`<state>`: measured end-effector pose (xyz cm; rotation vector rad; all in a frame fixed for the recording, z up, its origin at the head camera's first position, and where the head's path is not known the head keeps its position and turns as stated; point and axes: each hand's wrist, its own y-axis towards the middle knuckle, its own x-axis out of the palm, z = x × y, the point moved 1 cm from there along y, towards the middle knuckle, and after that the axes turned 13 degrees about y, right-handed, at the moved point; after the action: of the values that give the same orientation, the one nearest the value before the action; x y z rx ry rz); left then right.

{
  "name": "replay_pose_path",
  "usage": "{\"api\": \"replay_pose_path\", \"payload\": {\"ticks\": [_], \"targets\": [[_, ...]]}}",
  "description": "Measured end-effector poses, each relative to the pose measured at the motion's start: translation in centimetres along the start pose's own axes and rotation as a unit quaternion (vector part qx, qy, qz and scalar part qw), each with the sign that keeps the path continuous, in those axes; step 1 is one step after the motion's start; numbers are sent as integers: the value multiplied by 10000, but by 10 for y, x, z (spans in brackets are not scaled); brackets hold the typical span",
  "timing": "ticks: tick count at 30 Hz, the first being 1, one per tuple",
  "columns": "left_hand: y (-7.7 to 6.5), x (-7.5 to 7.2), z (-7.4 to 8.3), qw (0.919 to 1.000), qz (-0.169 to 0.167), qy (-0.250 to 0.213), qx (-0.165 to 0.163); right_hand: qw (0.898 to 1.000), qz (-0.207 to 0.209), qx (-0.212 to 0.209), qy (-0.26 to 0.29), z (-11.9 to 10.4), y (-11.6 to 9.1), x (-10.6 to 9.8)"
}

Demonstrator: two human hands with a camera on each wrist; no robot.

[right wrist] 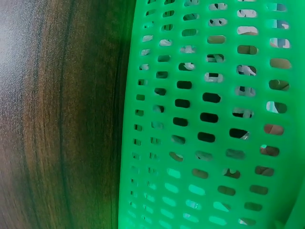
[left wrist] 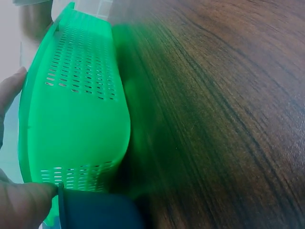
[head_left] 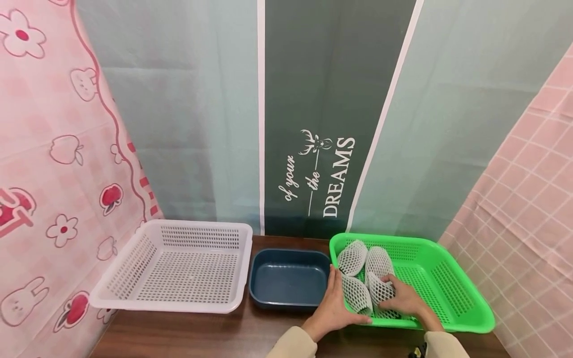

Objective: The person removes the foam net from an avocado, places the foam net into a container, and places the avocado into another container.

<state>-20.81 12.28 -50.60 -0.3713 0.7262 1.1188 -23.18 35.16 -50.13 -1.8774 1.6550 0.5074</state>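
Note:
The green basket (head_left: pixel 465 278) holds several white foam fruit nets (head_left: pixel 352 258) in its left part. My left hand (head_left: pixel 332 306) rests on the basket's near left corner, its thumb (left wrist: pixel 26 202) and fingers spread along the rim. Beside that thumb lies one foam net (head_left: pixel 356 294). Inside the basket, my right hand (head_left: pixel 403 297) grips the front right foam net (head_left: pixel 379 289) between thumb and fingers. What the nets contain cannot be made out. In the right wrist view, the basket's slotted wall (right wrist: pixel 209 114) hides most of the hand.
To the left of the green basket stands a dark blue tub (head_left: pixel 291 283), close against it. A white slotted basket (head_left: pixel 188 276) is farther left. All stand on a brown wooden table (head_left: pixel 188 333), with a printed curtain (head_left: pixel 215 124) behind.

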Motion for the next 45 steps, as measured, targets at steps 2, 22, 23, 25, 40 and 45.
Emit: {"api": "replay_pose_path", "payload": {"ticks": [2, 22, 23, 25, 40, 45], "targets": [[-1, 1, 0, 10000, -20, 5, 1, 10000, -13, 31, -17, 2, -1, 0], [0, -11, -6, 9984, 319, 286, 367, 9996, 170, -28, -226, 2, -1, -4], [0, -12, -6, 9985, 304, 270, 366, 9995, 191, -40, -243, 1, -1, -5], [1, -15, -6, 9986, 293, 247, 359, 9993, 246, -59, -293, -1, -1, -6], [2, -29, -11, 9978, 407, 286, 445, 9963, 623, -363, -472, -10, -5, -9], [3, -33, -11, 9976, 464, 286, 434, 9952, 739, -424, -486, -14, -8, -10]]}}
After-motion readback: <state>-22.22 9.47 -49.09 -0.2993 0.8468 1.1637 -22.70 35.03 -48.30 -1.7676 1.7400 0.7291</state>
